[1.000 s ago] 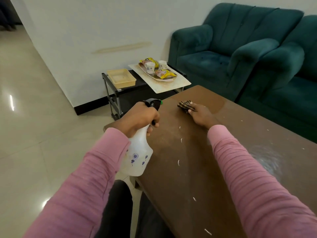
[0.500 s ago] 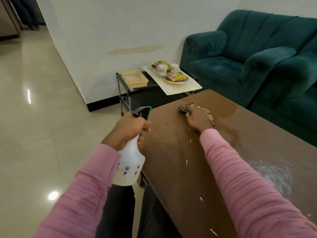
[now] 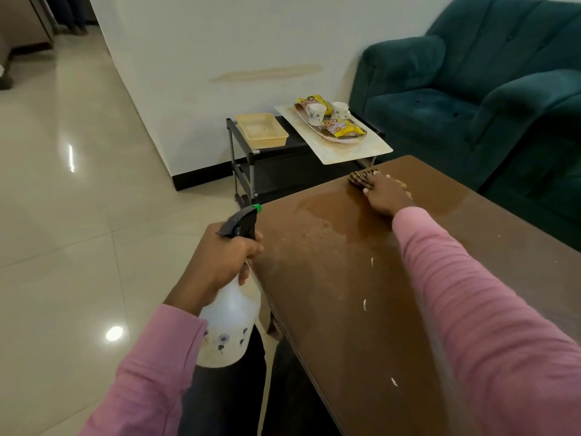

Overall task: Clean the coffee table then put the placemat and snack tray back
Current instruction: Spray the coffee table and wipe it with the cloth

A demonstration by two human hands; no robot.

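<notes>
Right hand (image 3: 382,198) presses cloth (image 3: 361,178) on coffee table (image 3: 330,278), left hand (image 3: 220,256) grips bottle (image 3: 229,322)

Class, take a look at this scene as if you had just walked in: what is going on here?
A person in pink sleeves is cleaning a brown coffee table. The right hand presses a cloth onto the wet far corner. The left hand grips a spray bottle beside the table's edge. White scraps lie on the tabletop. The placemat and snack tray sit on a rack by the wall, not yet returned.
</notes>
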